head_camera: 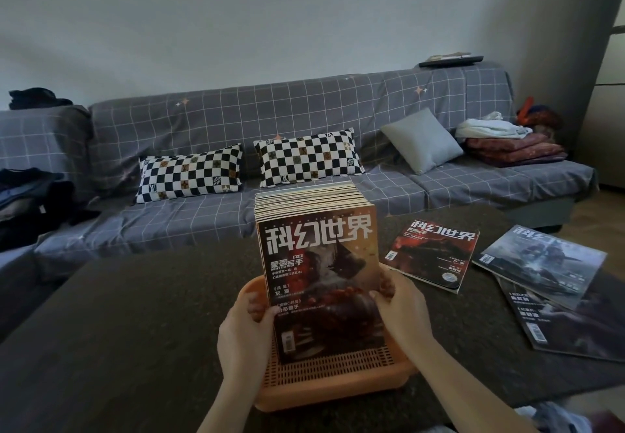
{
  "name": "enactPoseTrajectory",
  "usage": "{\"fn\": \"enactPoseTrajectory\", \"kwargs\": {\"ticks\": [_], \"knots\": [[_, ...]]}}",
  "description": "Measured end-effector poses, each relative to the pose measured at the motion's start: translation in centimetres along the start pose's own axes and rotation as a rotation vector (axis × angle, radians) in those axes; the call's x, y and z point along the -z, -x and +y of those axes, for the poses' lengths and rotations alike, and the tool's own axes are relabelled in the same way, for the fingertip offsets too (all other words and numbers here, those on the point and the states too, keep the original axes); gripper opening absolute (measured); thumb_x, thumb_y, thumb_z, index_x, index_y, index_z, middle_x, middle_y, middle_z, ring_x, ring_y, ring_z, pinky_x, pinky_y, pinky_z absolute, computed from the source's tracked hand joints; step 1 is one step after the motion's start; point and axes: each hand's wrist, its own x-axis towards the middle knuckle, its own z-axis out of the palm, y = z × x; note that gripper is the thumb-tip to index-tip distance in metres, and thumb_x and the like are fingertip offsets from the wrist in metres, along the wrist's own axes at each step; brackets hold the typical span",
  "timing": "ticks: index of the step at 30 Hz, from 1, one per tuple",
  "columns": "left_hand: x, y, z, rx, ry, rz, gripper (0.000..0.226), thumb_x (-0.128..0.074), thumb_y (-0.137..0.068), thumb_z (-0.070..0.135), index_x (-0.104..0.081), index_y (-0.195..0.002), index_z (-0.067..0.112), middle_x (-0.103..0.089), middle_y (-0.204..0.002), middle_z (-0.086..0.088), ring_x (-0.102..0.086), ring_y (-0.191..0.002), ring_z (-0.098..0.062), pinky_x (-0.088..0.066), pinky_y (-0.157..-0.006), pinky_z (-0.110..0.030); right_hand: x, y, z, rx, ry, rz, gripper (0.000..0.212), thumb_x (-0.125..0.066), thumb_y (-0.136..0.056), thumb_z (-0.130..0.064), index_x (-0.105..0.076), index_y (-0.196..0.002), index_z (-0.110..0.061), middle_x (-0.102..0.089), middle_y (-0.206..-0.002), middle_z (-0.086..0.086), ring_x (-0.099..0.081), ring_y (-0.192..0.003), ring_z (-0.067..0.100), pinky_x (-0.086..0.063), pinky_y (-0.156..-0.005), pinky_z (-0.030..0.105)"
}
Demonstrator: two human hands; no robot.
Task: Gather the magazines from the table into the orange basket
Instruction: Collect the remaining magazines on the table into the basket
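A thick stack of magazines [318, 263] stands upright in the orange basket [338, 385] at the table's near edge. Its front cover is red-brown with large white characters. My left hand [247, 331] grips the stack's left edge, thumb on the cover. My right hand [402, 307] grips the right edge the same way. On the table to the right lie three more magazines: a red one [433, 257], a grey-blue one [541, 267], and a dark one [568, 324] partly under the grey-blue one.
The dark table [135, 314] stretches left of the basket. Behind it runs a grey checked sofa [236, 118] with two checkered pillows [192, 175], a grey cushion [422, 140], folded blankets [514, 150] at right and dark clothes [30, 202] at left.
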Motion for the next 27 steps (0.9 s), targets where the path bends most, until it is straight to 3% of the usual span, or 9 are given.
{"fn": "enactPoseTrajectory", "kwargs": {"ticks": [3,6,10,16,19,22,27], "knots": [[-0.3,0.1,-0.1,-0.021,-0.011,-0.059,0.031,-0.065,-0.089,0.024,-0.065,-0.120,0.021,-0.063,-0.078,0.019,-0.057,-0.063,0.007,-0.039,-0.052,-0.006,-0.2,-0.1,-0.2,0.030,0.000,-0.088,0.054,-0.063,-0.087,-0.017,-0.044,-0.138,-0.019,-0.056,-0.133,-0.003,-0.055,-0.119,0.014,-0.041,-0.100,0.028],[-0.4,0.0,-0.2,-0.020,-0.031,-0.091,0.032,-0.060,-0.092,0.024,-0.062,-0.123,0.018,-0.059,-0.074,0.019,-0.060,-0.062,0.005,-0.040,-0.046,-0.006,-0.2,-0.2,-0.3,0.055,-0.009,-0.140,0.054,-0.061,-0.089,-0.018,-0.042,-0.139,-0.018,-0.057,-0.132,-0.003,-0.057,-0.117,0.014,-0.040,-0.099,0.025],[-0.4,-0.1,-0.3,-0.056,-0.098,-0.104,0.032,-0.058,-0.093,0.024,-0.063,-0.124,0.014,-0.070,-0.087,0.009,-0.063,-0.065,0.001,-0.043,-0.051,-0.008,-0.1,-0.3,-0.1,0.085,0.043,-0.153,0.049,-0.059,-0.090,-0.021,-0.046,-0.137,-0.019,-0.053,-0.136,-0.007,-0.058,-0.114,0.012,-0.040,-0.097,0.022],[-0.1,0.4,0.3,-0.033,-0.034,-0.063,0.036,-0.062,-0.090,0.028,-0.062,-0.124,0.014,-0.069,-0.085,0.013,-0.059,-0.064,0.006,-0.042,-0.052,-0.008,0.1,-0.2,-0.1,0.045,-0.024,-0.121,0.053,-0.063,-0.087,-0.020,-0.045,-0.137,-0.018,-0.062,-0.126,0.000,-0.057,-0.116,0.015,-0.040,-0.094,0.020],[0.1,0.5,0.7,-0.005,-0.007,0.009,0.028,-0.064,-0.087,0.038,-0.063,-0.109,0.022,-0.061,-0.086,0.015,-0.058,-0.071,0.003,-0.049,-0.060,-0.019,0.3,-0.2,-0.1,0.027,-0.046,-0.098,0.057,-0.064,-0.086,-0.021,-0.043,-0.139,-0.021,-0.061,-0.126,-0.001,-0.057,-0.115,0.015,-0.039,-0.091,0.018],[0.4,1.0,0.9,-0.010,-0.083,0.071,0.023,-0.060,-0.086,0.047,-0.055,-0.091,0.025,-0.060,-0.086,0.009,-0.056,-0.069,-0.002,-0.052,-0.060,-0.028,0.5,-0.1,0.0,0.002,-0.082,-0.084,0.058,-0.065,-0.086,-0.021,-0.042,-0.139,-0.023,-0.060,-0.128,0.000,-0.056,-0.117,0.014,-0.042,-0.096,0.025],[0.1,2.2,2.2,-0.088,-0.020,-0.103,0.022,-0.052,-0.093,0.042,-0.057,-0.076,0.030,-0.066,-0.065,0.008,-0.065,-0.056,-0.005,-0.058,-0.052,-0.028,0.9,0.4,0.2,0.026,-0.126,-0.059,0.053,-0.066,-0.085,-0.021,-0.048,-0.134,-0.023,-0.063,-0.123,-0.002,-0.058,-0.112,0.010,-0.044,-0.093,0.023]]}}
